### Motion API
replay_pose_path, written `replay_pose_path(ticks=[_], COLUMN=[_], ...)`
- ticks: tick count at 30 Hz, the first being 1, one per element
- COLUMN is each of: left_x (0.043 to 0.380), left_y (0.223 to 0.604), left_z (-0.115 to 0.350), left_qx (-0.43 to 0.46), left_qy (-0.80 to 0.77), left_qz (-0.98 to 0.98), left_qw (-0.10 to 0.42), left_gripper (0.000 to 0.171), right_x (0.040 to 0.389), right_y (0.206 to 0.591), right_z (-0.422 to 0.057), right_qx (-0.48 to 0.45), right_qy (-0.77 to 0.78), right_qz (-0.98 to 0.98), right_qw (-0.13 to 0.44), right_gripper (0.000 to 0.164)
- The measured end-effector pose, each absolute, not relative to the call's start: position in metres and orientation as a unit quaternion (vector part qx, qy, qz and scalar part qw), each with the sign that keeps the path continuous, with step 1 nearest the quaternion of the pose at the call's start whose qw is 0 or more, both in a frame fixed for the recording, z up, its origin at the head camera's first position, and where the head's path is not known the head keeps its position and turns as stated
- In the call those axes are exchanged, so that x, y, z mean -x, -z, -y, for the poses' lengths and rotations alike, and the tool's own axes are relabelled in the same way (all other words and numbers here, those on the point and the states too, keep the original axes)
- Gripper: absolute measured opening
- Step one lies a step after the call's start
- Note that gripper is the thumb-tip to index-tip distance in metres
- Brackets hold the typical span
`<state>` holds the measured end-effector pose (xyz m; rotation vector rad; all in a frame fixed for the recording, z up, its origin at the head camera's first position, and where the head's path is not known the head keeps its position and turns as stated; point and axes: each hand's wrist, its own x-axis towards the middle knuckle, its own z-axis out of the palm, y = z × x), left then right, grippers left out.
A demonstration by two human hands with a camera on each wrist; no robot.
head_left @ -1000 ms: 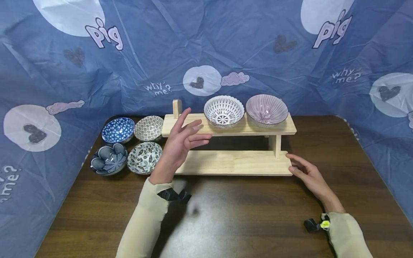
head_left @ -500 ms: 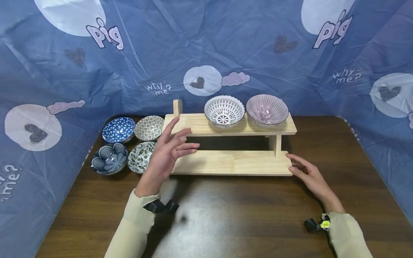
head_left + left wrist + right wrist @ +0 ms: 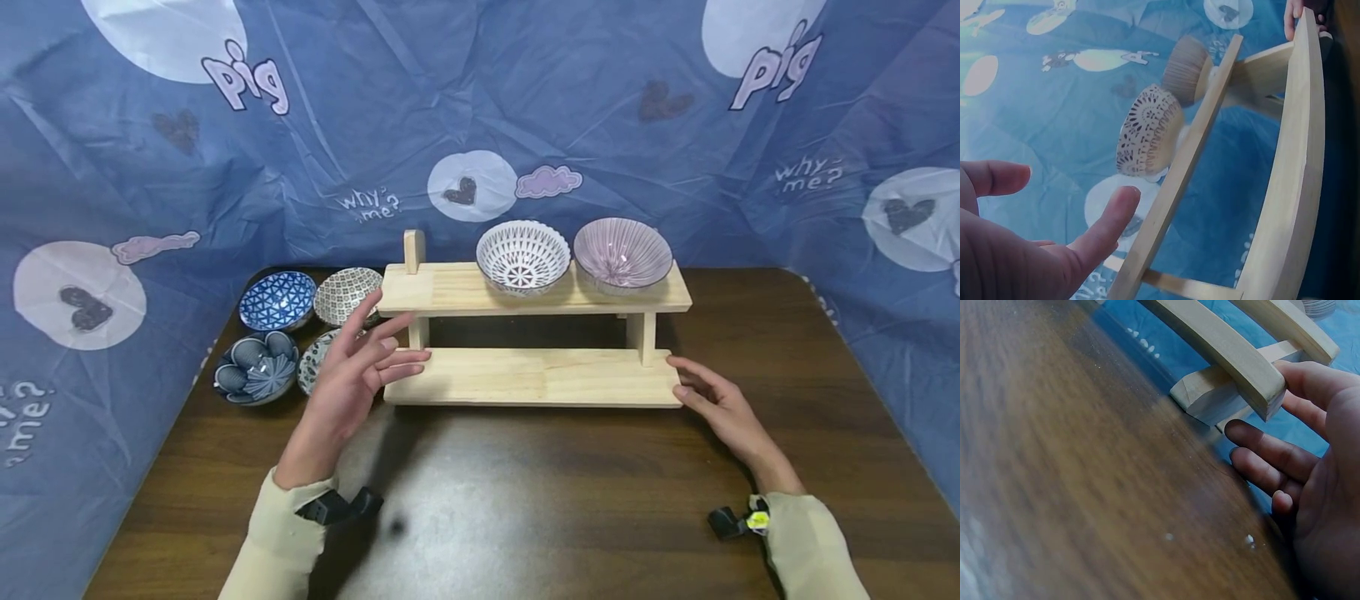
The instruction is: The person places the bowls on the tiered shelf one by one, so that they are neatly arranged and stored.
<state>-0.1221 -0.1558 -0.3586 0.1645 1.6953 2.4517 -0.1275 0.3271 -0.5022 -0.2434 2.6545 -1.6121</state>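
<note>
My left hand (image 3: 341, 396) is raised with fingers spread, holding nothing, just left of a two-tier wooden stand (image 3: 540, 377). In the head view it partly covers a leaf-patterned bowl (image 3: 311, 367). My right hand (image 3: 723, 408) touches the right end of the stand's lower shelf with thumb and a finger; in the right wrist view its other fingers (image 3: 1275, 456) hang loosely bent below. On the upper shelf sit a white bowl with dark marks (image 3: 523, 257) and, to its right, a purple striped bowl (image 3: 622, 254).
Left of the stand, a blue-and-white bowl (image 3: 277, 300), a checked beige bowl (image 3: 347, 293) and a dark blue bowl (image 3: 257, 368) stand on the brown table (image 3: 525, 500). A printed blue cloth (image 3: 360, 108) hangs behind and at both sides.
My left hand has drawn back left and toward me, away from the upper shelf, uncovering the stand's left end. The right hand and the bowls have stayed in place.
</note>
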Motion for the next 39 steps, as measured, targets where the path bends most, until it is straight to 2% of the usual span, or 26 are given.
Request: replay_pose_path(ticks=[12, 18, 27, 34, 39], left_x=[0.108, 0.1, 0.086, 0.077, 0.074], left_y=[0.368, 0.377, 0.387, 0.398, 0.406], left_z=[0.193, 0.213, 0.251, 0.278, 0.291], left_qx=[-0.023, -0.047, -0.025, -0.01, 0.02], left_qy=[-0.811, -0.837, -0.834, -0.853, -0.861], left_qz=[-0.583, -0.545, -0.551, -0.521, -0.507], left_qw=[0.047, 0.026, 0.004, -0.025, -0.037], left_gripper=[0.065, 0.061, 0.069, 0.068, 0.074], right_x=[0.129, 0.128, 0.127, 0.129, 0.128], right_y=[0.501, 0.502, 0.501, 0.502, 0.502], right_z=[-0.326, -0.328, -0.327, -0.329, -0.329], right_qx=[0.081, 0.074, 0.078, 0.078, 0.078], right_qy=[0.517, 0.511, 0.517, 0.507, 0.507], right_qz=[-0.852, -0.856, -0.852, -0.858, -0.858], right_qw=[0.011, 0.014, 0.016, 0.012, 0.012], right_gripper=[0.046, 0.046, 0.046, 0.046, 0.045])
